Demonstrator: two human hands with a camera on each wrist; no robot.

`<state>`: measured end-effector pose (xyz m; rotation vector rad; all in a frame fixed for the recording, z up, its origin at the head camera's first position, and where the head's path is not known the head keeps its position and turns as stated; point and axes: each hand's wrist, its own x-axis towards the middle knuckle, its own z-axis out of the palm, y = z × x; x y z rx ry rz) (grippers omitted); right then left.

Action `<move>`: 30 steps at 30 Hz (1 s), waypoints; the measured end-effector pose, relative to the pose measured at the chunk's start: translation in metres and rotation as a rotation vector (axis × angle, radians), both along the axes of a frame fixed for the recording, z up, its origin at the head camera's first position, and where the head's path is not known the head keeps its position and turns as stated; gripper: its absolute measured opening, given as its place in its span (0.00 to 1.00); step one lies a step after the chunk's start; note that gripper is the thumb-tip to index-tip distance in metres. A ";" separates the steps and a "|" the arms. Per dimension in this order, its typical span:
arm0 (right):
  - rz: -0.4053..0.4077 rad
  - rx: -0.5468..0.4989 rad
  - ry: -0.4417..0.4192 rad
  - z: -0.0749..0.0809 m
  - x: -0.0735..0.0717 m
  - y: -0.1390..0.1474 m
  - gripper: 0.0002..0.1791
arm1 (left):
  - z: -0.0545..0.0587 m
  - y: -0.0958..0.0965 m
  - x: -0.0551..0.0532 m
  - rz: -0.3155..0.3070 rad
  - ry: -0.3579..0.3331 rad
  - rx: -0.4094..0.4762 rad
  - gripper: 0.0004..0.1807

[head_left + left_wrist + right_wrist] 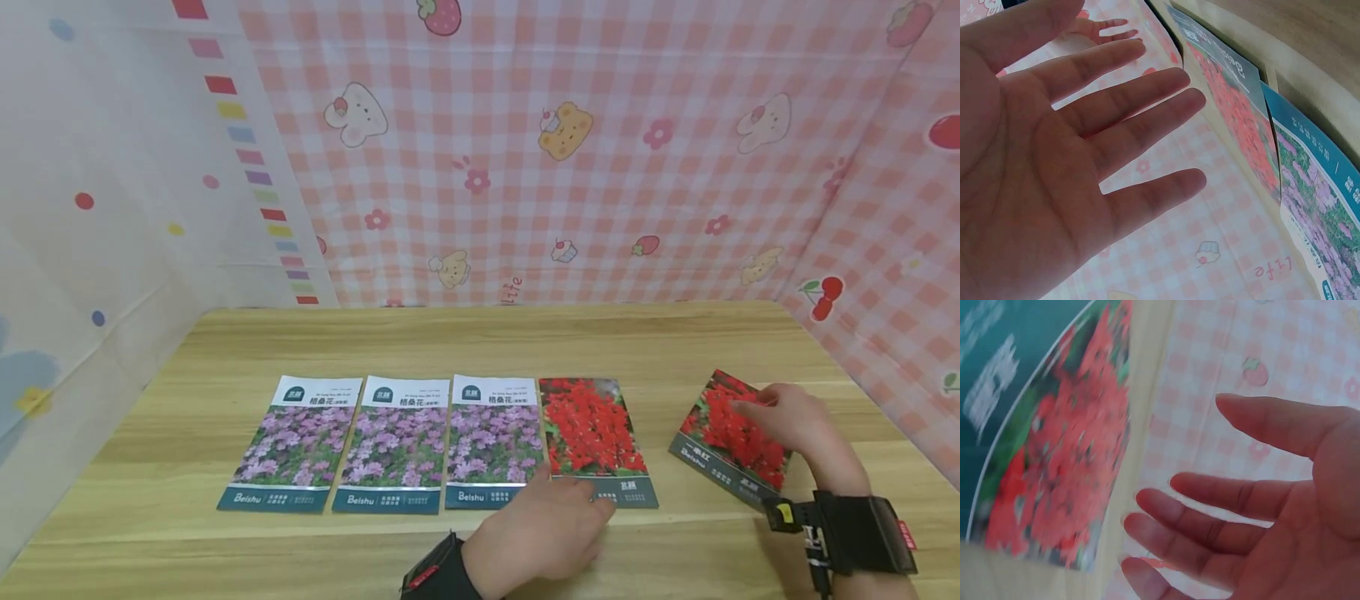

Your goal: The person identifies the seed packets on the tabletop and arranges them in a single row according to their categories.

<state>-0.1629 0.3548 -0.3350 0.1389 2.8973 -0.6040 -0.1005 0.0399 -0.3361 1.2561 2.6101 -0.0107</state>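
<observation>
Flat in a row on the table lie purple-flower seed packets and one red-flower seed packet at the row's right end. My left hand is at the lower edge of that red packet, covering part of it; its fingers are straight and spread in the left wrist view. A second red-flower packet lies turned at an angle farther right. Over its upper right part is my right hand. In the right wrist view, the thumb and loosely bent fingers stand apart with nothing between them, beside the red packet.
The wooden table is bounded at the back by a pink checked cloth with cartoon prints. White printed cloth hangs on the left side, and more patterned cloth on the right. Each wrist wears a black strap.
</observation>
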 end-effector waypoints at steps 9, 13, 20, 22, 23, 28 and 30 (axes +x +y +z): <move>-0.084 0.083 -0.150 -0.008 -0.001 0.016 0.40 | -0.003 0.004 -0.003 -0.025 0.026 0.081 0.19; -0.125 0.076 -0.227 -0.015 -0.002 0.017 0.49 | -0.006 0.005 -0.008 -0.035 0.020 0.125 0.18; -0.200 0.025 -0.263 -0.022 -0.003 0.019 0.56 | -0.006 0.002 -0.015 0.062 0.011 0.207 0.18; -0.221 0.004 -0.259 -0.022 -0.002 0.020 0.56 | -0.007 0.002 -0.016 0.092 0.001 0.229 0.18; -0.227 -0.006 -0.255 -0.022 -0.002 0.021 0.55 | -0.007 0.002 -0.017 0.102 -0.001 0.239 0.18; -0.231 -0.009 -0.233 -0.022 -0.001 0.021 0.54 | -0.007 0.000 -0.019 0.146 -0.022 0.286 0.19; -0.213 -0.007 -0.213 -0.023 0.000 0.023 0.52 | -0.006 -0.001 -0.019 0.157 -0.026 0.288 0.19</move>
